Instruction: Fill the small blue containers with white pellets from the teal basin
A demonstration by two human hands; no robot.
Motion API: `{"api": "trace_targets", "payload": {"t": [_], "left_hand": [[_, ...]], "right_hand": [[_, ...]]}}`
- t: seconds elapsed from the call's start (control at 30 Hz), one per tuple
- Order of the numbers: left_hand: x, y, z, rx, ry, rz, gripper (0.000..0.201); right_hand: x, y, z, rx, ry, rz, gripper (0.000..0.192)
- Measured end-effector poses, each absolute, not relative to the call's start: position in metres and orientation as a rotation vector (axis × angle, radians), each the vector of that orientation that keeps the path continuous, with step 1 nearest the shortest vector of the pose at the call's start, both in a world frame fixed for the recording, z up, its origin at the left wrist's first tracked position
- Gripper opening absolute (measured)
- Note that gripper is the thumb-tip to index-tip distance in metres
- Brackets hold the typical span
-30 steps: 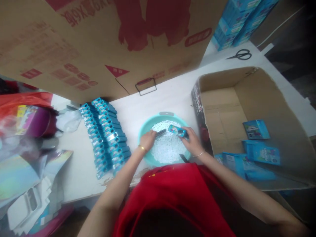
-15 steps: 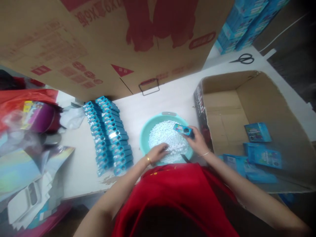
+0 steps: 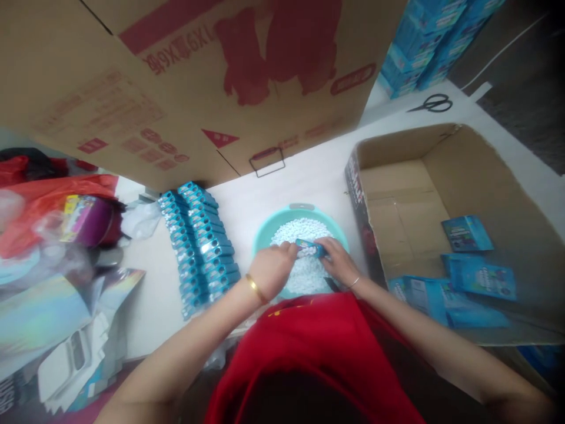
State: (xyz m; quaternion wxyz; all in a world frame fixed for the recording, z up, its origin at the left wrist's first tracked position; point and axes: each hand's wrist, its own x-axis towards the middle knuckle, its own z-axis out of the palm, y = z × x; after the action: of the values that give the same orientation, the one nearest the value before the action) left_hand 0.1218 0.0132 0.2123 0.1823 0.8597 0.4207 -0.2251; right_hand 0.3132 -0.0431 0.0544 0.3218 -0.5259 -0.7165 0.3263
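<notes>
**Left hand (image 3: 276, 268) and right hand (image 3: 339, 259) sitting close together over the bowl (image 3: 261, 237)**

By the table's (image 3: 304, 179) left edge, a red plastic bag (image 3: 66, 189) is lying, with shiny sheets (image 3: 44, 312) spreading nearer you. A large printed carton (image 3: 176, 106) is standing along the far edge. A double row of blue boxes (image 3: 207, 250) is running from that carton toward the near edge. Your left hand is hanging over the bowl's left side, fingers bunched; whatever they're holding is hidden, can't tell. Bowl is sitting by the near edge, around mid-table, carrying white pellets (image 3: 309, 274). Small blue box (image 3: 316, 249) is hovering above the pellets, left end right at your left fingertips; can't tell if they're touching. Your right hand is clamping the box's right end. Just right of the bowl, an open carton (image 3: 494, 188) is holding blue packets (image 3: 483, 280) in its near part. A stack of blue packs (image 3: 424, 47) is standing at the table's far right corner; scissors (image 3: 435, 103) are lying just in front, near the right edge.
</notes>
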Motion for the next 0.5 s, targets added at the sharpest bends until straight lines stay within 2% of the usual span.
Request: {"api": "trace_targets", "payload": {"t": [0.13, 0.23, 0.27, 0.37, 0.4, 0.5], "left_hand": [[0.132, 0.014, 0.242, 2.523, 1.092, -0.662, 0.023], [0.11, 0.027, 0.251, 2.489, 1.083, -0.48, 0.021], [0.101, 0.034, 0.245, 2.455, 1.058, -0.359, 0.024], [0.087, 0.052, 0.209, 2.367, 0.966, -0.012, 0.052], [0.089, 0.055, 0.197, 2.344, 0.93, 0.032, 0.051], [0.109, 0.056, 0.175, 2.277, 0.854, 0.002, 0.03]], "right_hand": [[0.312, -0.045, 0.05, -1.355, -1.827, 0.908, 0.048], [0.308, -0.044, 0.06, -1.394, -1.735, 0.948, 0.046], [0.305, -0.042, 0.065, -1.402, -1.706, 0.963, 0.045], [0.298, -0.03, 0.081, -1.365, -1.662, 1.044, 0.04], [0.3, -0.028, 0.088, -1.335, -1.655, 1.088, 0.04], [0.323, -0.025, 0.111, -1.303, -1.578, 1.149, 0.048]]}}
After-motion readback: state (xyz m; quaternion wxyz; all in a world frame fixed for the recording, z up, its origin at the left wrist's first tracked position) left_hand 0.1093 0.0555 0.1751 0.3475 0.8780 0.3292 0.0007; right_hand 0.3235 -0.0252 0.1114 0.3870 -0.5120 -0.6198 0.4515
